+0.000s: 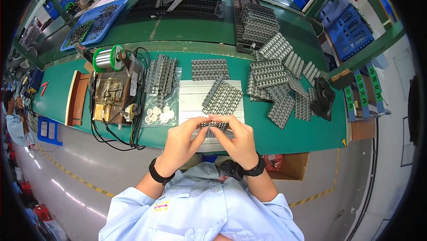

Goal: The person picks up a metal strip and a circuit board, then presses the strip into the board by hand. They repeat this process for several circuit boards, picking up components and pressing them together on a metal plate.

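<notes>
Between my two hands, near the front edge of the green bench, is a small dark panel with rows of metal parts [214, 125]. My left hand [183, 138] pinches its left end with thumb and fingers. The right end is gripped the same way by my right hand [236, 137]. Just beyond my fingertips, a stack of similar panels [226, 100] lies on a pale slatted board [188, 90]. Another panel [210, 69] rests flat behind the board. My fingers cover parts of the held panel.
Left of the board, more panels [161, 77] and white round pieces [160, 114] lie on a clear bag. Further left stands a soldering station [113, 94] with a solder wire spool [108, 58] and cables. Many panels [269, 73] pile up at right, beside a black cloth-like item [323, 99].
</notes>
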A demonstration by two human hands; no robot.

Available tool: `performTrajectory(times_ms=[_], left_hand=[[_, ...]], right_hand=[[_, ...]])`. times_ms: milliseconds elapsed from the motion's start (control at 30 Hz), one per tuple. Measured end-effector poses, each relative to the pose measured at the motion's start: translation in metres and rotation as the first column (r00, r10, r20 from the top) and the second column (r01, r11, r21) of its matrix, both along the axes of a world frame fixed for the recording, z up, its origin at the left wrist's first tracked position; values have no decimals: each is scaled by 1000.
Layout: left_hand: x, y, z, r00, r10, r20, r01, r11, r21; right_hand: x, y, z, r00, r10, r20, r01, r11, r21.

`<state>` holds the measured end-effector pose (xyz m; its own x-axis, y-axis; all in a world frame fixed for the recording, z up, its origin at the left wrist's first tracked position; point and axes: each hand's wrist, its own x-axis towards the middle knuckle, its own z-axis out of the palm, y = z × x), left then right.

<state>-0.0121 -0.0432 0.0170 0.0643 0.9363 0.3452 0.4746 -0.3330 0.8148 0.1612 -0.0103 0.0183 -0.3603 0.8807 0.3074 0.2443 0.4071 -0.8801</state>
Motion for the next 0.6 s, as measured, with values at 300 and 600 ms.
performTrajectory(times_ms=[300, 600], left_hand=[[3, -4, 3, 999, 8, 43, -9, 1000, 21], [7, -4, -5, 998, 60, -11, -59, 997, 40]], right_hand=[[0, -4, 6, 997, -66, 42, 60, 991, 117], [-6, -8, -4, 992, -127, -13, 127, 989, 80]])
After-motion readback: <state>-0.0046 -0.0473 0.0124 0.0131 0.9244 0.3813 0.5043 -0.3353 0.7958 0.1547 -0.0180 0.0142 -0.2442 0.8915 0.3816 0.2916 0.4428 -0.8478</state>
